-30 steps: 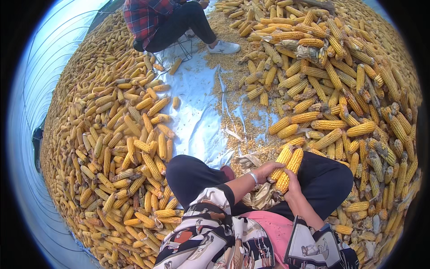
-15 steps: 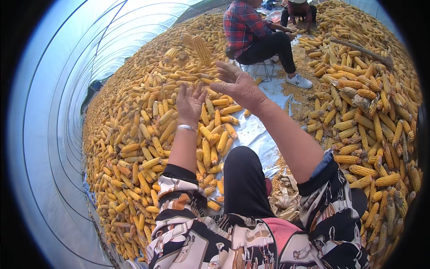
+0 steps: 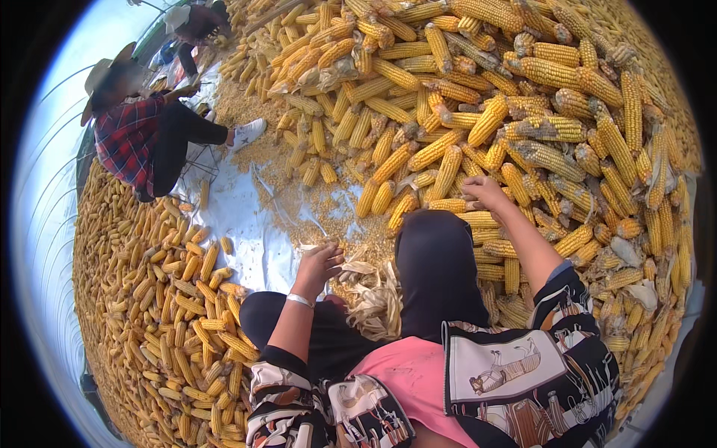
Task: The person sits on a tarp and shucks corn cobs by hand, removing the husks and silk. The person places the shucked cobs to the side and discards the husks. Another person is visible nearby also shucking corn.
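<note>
My right hand (image 3: 485,194) reaches onto the right-hand heap of corn cobs (image 3: 489,119). Its bent fingers close on the end of a yellow corn cob (image 3: 447,204) at the heap's near edge. My left hand (image 3: 321,263), with a silvery bracelet at the wrist, hangs above dry husks (image 3: 373,302) between my legs. Its fingers are loosely bent and a little apart, and no cob shows in it. Kernels and dirt coat many cobs' ends, some of which look greyish or mouldy.
A second heap of corn cobs (image 3: 187,328) lies to the left. Loose kernels (image 3: 276,142) are scattered over a pale sheet (image 3: 254,254). A person in a plaid shirt (image 3: 127,142) sits on a wire stool at the far left; another person (image 3: 196,26) works behind.
My view has swung to the right. Both hands were raised over the left heap with cobs in the air beyond them; now the right hand is at the right heap and the left has lowered.
</note>
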Demonstrator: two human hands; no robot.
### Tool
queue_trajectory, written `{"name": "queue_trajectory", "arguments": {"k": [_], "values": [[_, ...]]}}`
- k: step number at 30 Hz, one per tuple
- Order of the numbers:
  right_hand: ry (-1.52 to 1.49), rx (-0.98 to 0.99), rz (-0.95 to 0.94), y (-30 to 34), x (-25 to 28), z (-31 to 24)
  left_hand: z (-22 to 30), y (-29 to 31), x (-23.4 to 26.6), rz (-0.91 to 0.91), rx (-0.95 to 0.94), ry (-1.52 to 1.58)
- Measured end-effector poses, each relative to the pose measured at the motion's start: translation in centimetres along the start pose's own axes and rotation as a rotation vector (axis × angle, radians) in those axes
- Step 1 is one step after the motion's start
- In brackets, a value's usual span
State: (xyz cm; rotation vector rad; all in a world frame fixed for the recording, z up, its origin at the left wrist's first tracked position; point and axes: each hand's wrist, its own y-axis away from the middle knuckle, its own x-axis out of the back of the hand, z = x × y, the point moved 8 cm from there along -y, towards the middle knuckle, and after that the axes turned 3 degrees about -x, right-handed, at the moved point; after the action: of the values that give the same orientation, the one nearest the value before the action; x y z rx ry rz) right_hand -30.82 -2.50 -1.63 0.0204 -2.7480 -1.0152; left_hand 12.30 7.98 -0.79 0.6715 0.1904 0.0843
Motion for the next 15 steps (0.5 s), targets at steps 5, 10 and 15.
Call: {"name": "queue_trajectory", "arguments": {"k": [5,10,15], "values": [[-0.162,-0.056,0.123,-4.0,0.1,7.3,0.8,-8.5,-8.5,-0.209,0.006,-0.486],[0.014,0.026,0.247,-10.8,-4.2,7.1,1.7,-17.1,-10.8,-0.229,-0.121,-0.739],[0.247,-0.081,0.757,-12.7,-4.2,5.7,6.3,-26.0,-11.6,-0.139,-0.474,-0.95]]}}
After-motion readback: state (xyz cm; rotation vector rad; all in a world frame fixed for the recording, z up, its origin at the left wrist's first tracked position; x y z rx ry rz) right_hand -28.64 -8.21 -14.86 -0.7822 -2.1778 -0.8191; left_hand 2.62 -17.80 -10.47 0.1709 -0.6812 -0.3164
